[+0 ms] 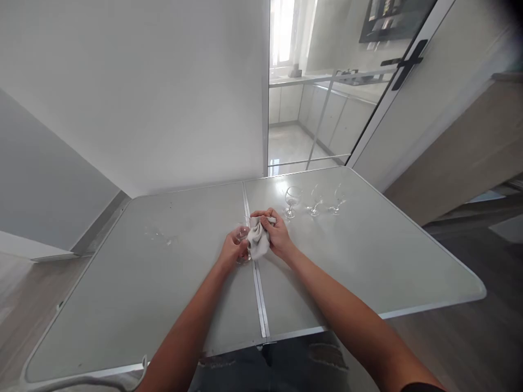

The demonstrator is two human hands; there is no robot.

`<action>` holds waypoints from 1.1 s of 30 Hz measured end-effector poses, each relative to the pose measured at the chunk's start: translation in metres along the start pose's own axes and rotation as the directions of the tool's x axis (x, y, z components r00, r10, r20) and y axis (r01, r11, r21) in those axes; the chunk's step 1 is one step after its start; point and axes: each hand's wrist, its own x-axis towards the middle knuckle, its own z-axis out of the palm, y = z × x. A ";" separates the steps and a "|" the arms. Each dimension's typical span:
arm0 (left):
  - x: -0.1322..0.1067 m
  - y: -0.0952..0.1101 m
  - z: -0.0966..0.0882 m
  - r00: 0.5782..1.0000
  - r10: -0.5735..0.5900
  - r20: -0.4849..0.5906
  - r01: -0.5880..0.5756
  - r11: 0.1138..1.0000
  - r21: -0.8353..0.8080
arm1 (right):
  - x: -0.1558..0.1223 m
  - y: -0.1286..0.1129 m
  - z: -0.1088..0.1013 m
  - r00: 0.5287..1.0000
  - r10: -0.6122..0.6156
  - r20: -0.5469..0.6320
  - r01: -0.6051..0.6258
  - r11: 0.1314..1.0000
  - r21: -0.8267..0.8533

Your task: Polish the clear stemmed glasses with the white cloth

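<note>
Holding a clear glass [242,233] in the left hand [231,250], with fingers bent partway closed around it, just left of the metal seam [260,305] across the middle of a pale table [171,305]. Gripping a white cloth [258,244] in the right hand [279,237], with thumb over the folds and fingers curled behind, right up against the glass. Impossible to tell cloth inside from cloth outside it, or a base on the tabletop from one just above. Standing upright in a row beyond the right hand, farther right: a round stemmed glass [293,197], then a second glass [315,202] and a third glass [337,202], fainter. Lying well to the left, a faint clear object [157,235], too indistinct to name. Rising behind, a white wall [163,98] and a glass door [310,120]
</note>
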 end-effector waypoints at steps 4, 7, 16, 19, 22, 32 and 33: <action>0.002 0.002 0.001 0.977 0.061 -0.203 -0.064 0.998 -0.008 | 0.003 0.002 -0.004 0.995 0.097 0.032 -0.096 0.994 -0.047; 0.006 0.006 -0.008 0.933 0.107 -0.344 -0.173 0.971 -0.167 | 0.002 -0.001 -0.008 0.942 0.314 0.118 -0.305 0.948 -0.089; 0.005 0.016 -0.015 0.938 0.022 -0.345 -0.151 0.925 -0.350 | -0.003 -0.004 -0.006 0.926 0.319 0.200 -0.321 0.947 -0.027; 0.007 0.014 -0.015 0.939 0.035 -0.341 -0.162 0.922 -0.352 | -0.002 -0.009 -0.005 0.944 0.316 0.096 -0.309 0.948 -0.074; 0.009 0.009 -0.017 0.946 0.067 -0.317 -0.170 0.935 -0.311 | -0.001 -0.012 -0.006 0.967 0.250 -0.039 -0.253 0.947 -0.197; 0.002 0.007 -0.002 0.919 0.256 -0.300 -0.175 0.947 0.270 | -0.001 -0.014 -0.017 0.968 0.232 -0.094 -0.250 0.916 -0.314; 0.001 0.008 -0.001 0.920 0.235 -0.315 -0.161 0.957 0.243 | -0.001 -0.016 -0.016 0.968 0.250 -0.034 -0.248 0.919 -0.308</action>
